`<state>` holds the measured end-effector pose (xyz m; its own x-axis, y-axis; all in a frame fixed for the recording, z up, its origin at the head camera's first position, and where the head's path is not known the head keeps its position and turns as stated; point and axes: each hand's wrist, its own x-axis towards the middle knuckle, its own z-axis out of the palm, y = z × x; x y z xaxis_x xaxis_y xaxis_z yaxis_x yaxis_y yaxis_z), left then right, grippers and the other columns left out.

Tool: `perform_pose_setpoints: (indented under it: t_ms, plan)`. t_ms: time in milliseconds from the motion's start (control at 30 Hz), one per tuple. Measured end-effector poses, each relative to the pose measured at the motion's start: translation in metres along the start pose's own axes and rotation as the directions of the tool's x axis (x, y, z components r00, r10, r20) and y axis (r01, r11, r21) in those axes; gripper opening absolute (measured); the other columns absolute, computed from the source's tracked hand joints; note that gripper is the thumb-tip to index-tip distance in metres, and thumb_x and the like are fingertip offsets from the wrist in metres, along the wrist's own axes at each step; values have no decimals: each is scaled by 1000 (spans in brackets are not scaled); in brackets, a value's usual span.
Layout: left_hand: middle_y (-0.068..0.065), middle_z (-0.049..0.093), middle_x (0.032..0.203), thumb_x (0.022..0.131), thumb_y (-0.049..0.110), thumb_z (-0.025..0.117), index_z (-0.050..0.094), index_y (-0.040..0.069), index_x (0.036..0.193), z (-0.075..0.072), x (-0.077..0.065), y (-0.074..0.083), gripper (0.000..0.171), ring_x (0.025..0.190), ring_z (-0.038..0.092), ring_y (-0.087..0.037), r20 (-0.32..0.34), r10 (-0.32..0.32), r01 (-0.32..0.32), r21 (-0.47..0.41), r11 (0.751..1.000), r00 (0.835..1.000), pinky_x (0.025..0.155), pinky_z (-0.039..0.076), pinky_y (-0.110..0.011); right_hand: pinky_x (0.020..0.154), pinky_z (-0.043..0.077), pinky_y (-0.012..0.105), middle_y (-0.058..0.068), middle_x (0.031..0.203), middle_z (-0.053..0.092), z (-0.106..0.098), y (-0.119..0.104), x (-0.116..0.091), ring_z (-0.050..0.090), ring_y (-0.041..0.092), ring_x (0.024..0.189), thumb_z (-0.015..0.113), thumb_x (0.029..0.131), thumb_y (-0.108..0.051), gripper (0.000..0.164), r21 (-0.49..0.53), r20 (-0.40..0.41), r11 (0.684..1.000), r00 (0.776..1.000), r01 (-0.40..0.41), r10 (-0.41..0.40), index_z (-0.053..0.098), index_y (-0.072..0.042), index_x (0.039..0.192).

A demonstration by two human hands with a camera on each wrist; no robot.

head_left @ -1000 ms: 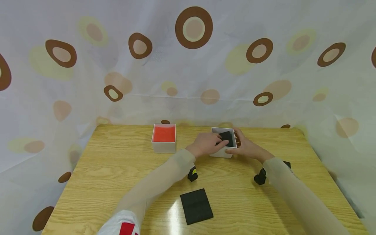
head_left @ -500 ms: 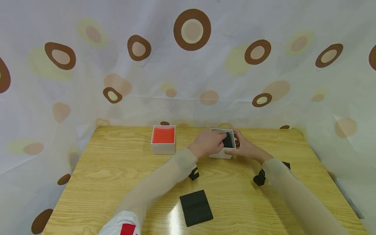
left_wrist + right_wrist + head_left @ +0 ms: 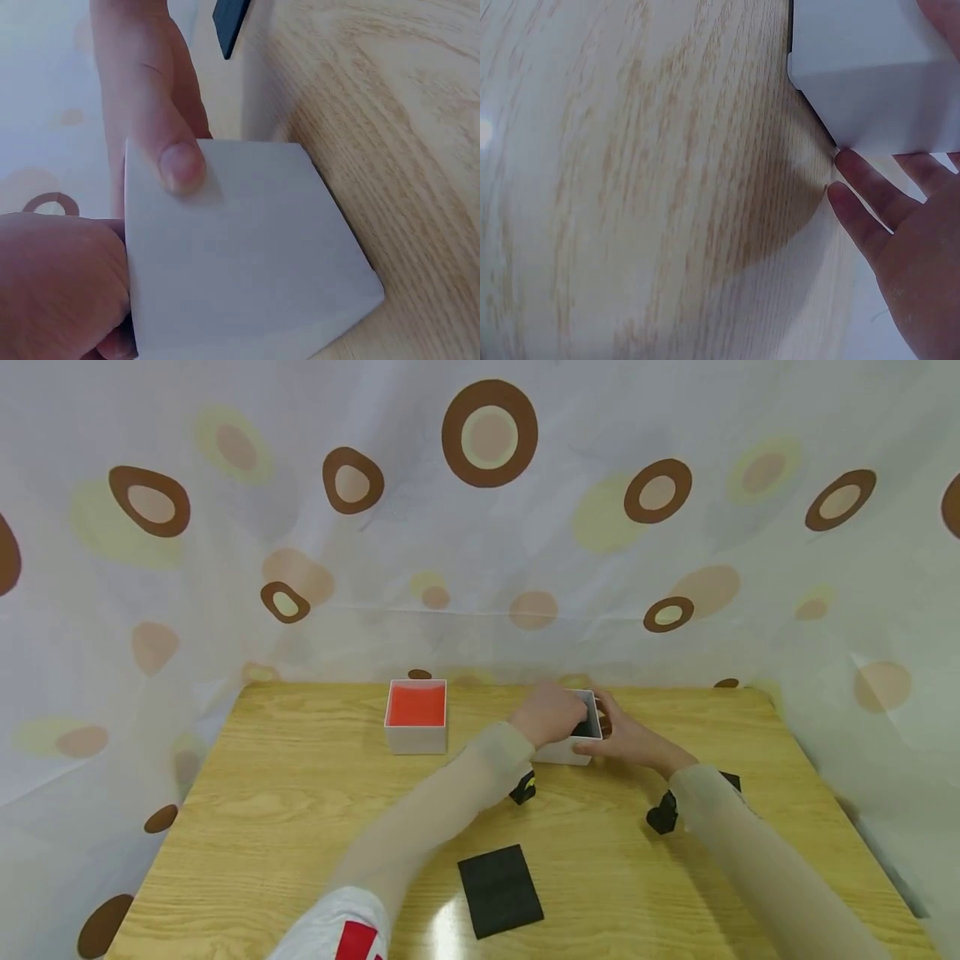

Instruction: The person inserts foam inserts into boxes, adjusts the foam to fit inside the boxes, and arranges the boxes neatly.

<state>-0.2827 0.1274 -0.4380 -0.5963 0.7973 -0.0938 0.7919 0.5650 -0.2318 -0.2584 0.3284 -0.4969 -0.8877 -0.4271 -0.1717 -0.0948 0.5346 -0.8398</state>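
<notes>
A small white box [image 3: 564,753] stands toward the back of the table, right of centre. My left hand [image 3: 551,712] reaches over its rim from the left, its fingers hidden inside. A black, folded-looking piece [image 3: 577,728] shows in the box beneath that hand. In the left wrist view, the left hand [image 3: 60,292] bends over the rim of the box [image 3: 247,262]. My right hand [image 3: 633,739] grips the box from the right, its thumb on the front wall. Fingers of the right hand [image 3: 922,240] lie along the side wall in the right wrist view.
Left of this box stands another white box [image 3: 417,742] with red material [image 3: 417,706] in it. A flat black square [image 3: 501,892] lies near the front of the wooden table [image 3: 300,793]. A spotted curtain [image 3: 480,552] hangs behind the table.
My left hand has moved right and gone deeper into the box, now covering most of the black piece. The right hand has kept its hold on the box.
</notes>
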Motion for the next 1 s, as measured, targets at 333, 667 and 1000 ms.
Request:
perform_pose_setpoints:
  t_ms: [333,667,1000]
  plan:
    - [3,75,117,105,10,59,74,22,127,13,-10,-13,30,89,67,-12,-183,-73,3,-355,935,980,76,55,-27,95,53,44,24,156,34,2,-6,1,56,41,124,78,96,-26,104,11,12,1000,1000,4,-4,1,-17,165]
    - [-3,75,116,104,10,62,72,11,130,43,-58,-14,29,84,66,-14,-507,-214,-171,-609,775,835,72,53,-25,98,50,46,28,151,41,0,-5,-2,57,39,119,78,95,-22,103,-20,-16,1000,1000,21,-21,3,-10,164]
    - [-6,66,126,104,18,66,66,7,135,64,-120,4,33,96,64,-16,-386,-306,-143,-792,594,870,86,56,-32,105,45,56,25,150,40,1,-5,1,55,40,122,82,92,-27,108,-64,-30,998,999,10,-12,3,-11,164]
